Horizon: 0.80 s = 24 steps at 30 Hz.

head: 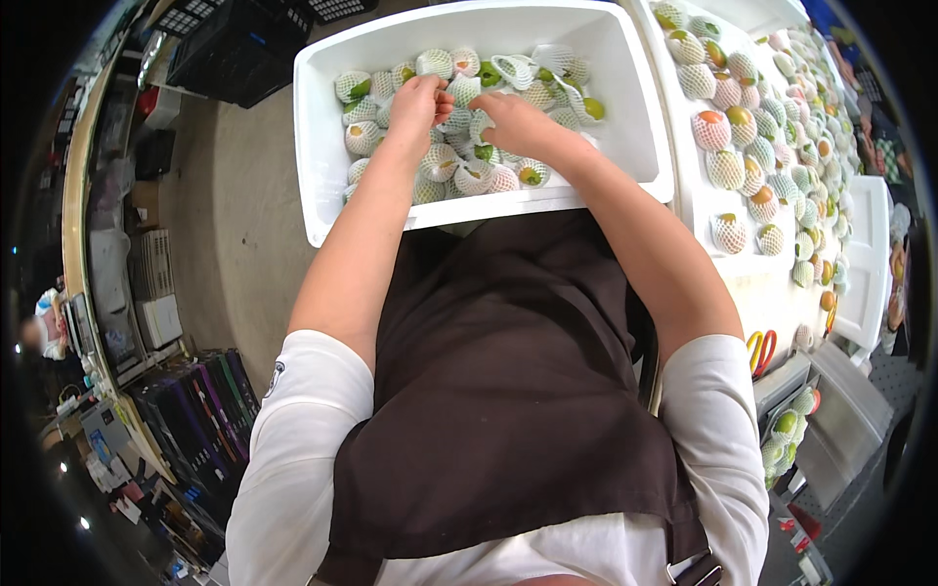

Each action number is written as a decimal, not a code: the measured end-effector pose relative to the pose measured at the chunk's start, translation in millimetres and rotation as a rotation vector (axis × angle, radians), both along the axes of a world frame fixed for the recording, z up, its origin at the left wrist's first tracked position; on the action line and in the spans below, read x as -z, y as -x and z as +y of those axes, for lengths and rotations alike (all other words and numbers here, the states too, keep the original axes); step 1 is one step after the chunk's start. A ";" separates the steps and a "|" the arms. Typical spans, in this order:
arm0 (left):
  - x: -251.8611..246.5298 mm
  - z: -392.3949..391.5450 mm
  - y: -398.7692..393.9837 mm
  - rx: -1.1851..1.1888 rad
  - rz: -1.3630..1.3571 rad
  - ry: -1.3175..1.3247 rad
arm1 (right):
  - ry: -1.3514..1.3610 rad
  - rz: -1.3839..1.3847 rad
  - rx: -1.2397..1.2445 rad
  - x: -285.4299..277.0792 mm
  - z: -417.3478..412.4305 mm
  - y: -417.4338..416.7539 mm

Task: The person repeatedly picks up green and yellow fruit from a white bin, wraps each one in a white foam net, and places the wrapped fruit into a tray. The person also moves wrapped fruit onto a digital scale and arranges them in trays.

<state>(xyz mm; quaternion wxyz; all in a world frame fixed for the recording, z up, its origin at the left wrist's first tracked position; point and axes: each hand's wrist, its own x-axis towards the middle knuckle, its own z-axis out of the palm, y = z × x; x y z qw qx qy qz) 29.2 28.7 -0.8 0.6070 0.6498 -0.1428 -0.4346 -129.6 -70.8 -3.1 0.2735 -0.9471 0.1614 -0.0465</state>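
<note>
A white foam box [637, 124] stands in front of me, holding many round green and orange fruits [440, 162] in foam net sleeves. My left hand [419, 108] is over the middle of the box, its fingers curled beside a netted fruit [464, 89]. Whether it holds anything is hidden. Reaching in from the right, my right hand [522, 126] has thumb and forefinger apart around another netted fruit [479, 126]; a firm grip cannot be made out. A loose-looking white foam net [516, 71] lies on the fruits at the back.
Right of the box, a white surface [747, 275] bears many more netted fruits [762, 154]. Scissors with red and yellow handles [762, 353] lie near my right elbow. Black plastic crates [234, 51] stand at the back left. A person [50, 326] is far left.
</note>
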 end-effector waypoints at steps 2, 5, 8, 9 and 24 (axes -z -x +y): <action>1.5 1.4 1.0 0.010 0.011 0.001 | 0.097 0.136 -0.007 21.3 4.9 -4.4; -2.0 0.5 5.3 0.043 0.025 -0.022 | 0.153 0.240 -0.011 35.4 -2.3 -8.9; -5.4 1.1 5.7 0.099 0.032 -0.045 | 0.025 0.203 0.042 41.2 -16.8 -6.6; -6.4 0.9 6.2 0.105 0.028 -0.054 | -0.177 0.253 0.144 33.3 -19.7 -9.4; -18.7 -1.7 22.8 0.332 -0.139 0.180 | -1.204 -0.101 0.587 -36.3 -7.4 4.8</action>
